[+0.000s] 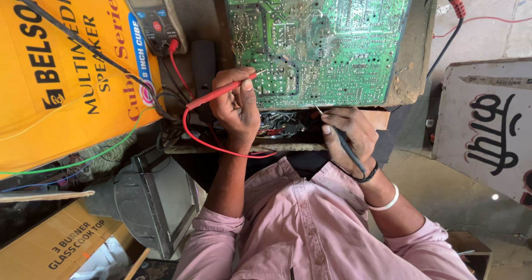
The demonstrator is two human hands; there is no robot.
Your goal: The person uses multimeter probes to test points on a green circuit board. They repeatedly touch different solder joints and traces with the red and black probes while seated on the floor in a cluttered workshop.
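Observation:
A large green circuit board (318, 36) lies solder side up on the bench ahead of me. My left hand (235, 107) grips a red multimeter probe (221, 91), its metal tip touching the board's lower left area. My right hand (350, 133) holds a black probe (346, 144), its thin tip resting at the board's bottom edge. The red lead (191, 133) loops down under my left wrist and runs up to a grey multimeter (152, 14) at the top left.
A yellow cardboard box (61, 75) fills the left side, with green and black wires across it. A grey picture tube (149, 199) sits below it, beside a brown carton (58, 244). A white painted panel (485, 127) leans at the right.

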